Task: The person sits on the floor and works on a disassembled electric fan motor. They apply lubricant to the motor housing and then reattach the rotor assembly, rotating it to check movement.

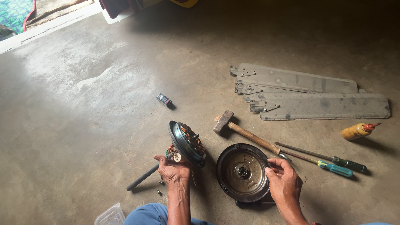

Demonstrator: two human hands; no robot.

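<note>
1. a dark rod and small screws lie on the concrete floor, left of the worker.
2. the left hand is closed around the underside of a fan motor, tilting it so the copper windings face out.
3. the right hand pinches the rim of the round motor cover, steadying it on the floor.
4. a hammer, two screwdrivers, what may be an oil bottle and fan blades wait within reach.
</note>
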